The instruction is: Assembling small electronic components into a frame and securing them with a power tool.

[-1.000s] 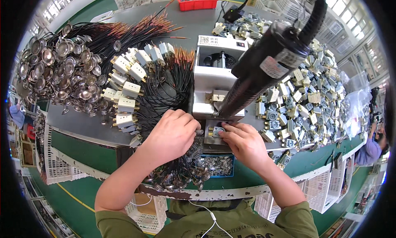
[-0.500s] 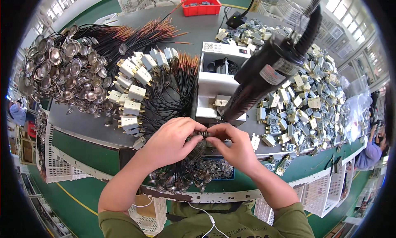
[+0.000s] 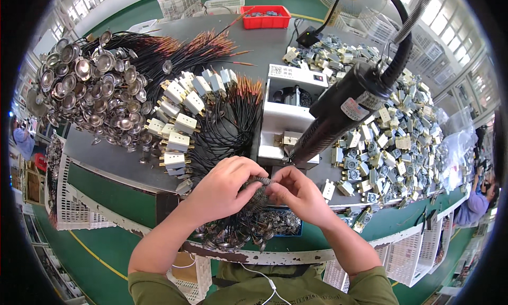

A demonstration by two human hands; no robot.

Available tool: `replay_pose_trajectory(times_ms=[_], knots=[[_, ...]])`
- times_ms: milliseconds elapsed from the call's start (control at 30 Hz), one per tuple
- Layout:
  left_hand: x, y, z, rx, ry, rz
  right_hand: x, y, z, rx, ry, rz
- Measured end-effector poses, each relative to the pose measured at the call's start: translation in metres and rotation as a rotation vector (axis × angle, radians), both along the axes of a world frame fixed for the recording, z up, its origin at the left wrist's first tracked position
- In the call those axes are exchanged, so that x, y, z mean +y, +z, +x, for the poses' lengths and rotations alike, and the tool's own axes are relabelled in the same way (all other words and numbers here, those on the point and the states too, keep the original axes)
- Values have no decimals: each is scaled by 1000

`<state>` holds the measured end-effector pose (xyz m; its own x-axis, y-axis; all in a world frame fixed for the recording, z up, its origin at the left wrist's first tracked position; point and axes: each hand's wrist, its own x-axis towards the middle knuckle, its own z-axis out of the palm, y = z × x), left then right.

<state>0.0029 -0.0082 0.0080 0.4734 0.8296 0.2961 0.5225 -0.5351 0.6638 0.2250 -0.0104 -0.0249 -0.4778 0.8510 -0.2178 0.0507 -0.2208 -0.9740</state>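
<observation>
A small grey coil spring [image 3: 261,180] is pinched between the thumb and forefinger of my left hand [image 3: 225,186]. My right hand [image 3: 301,195] has its thumb and fingertips closed at the spring's right end. Below my hands hang more coiled springs [image 3: 257,199], partly hidden by my fingers, and a bunch of round metal caps [image 3: 233,236] on black wires. Just beyond my hands stands a silver metal fixture [image 3: 288,114] with a cream-and-brass block [image 3: 290,138] in it. A black cylindrical power tool [image 3: 338,112] slants down over this fixture, its tip close to the block.
Left lie metal caps [image 3: 90,88] on black wires [image 3: 174,51] with copper ends, beside cream-and-grey plug blocks [image 3: 177,141]. A large heap of similar blocks [image 3: 386,151] covers the right side. A red bin [image 3: 266,20] stands at the back; a blue-edged tray [image 3: 283,223] sits below my hands.
The whole view has shifted slightly, so the table's things appear lower and further right. The spring is now tilted down to the right, and my right fingers have shifted at its end.
</observation>
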Motion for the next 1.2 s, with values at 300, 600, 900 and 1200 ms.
replay_pose_trajectory(times_ms=[300,600,900,1200], knots=[[-1,-7,1,65,-65,365,10,12,-2,6,93,-321],[-3,-13,-4,-107,-24,18,8,3,-10,-62,-1,-223],[-3,-10,-2,-189,35,-154,-2,-2,-17,204,-107,-125],[-3,-12,-3,-189,-20,-28,6,-11,2,277,59,-452]])
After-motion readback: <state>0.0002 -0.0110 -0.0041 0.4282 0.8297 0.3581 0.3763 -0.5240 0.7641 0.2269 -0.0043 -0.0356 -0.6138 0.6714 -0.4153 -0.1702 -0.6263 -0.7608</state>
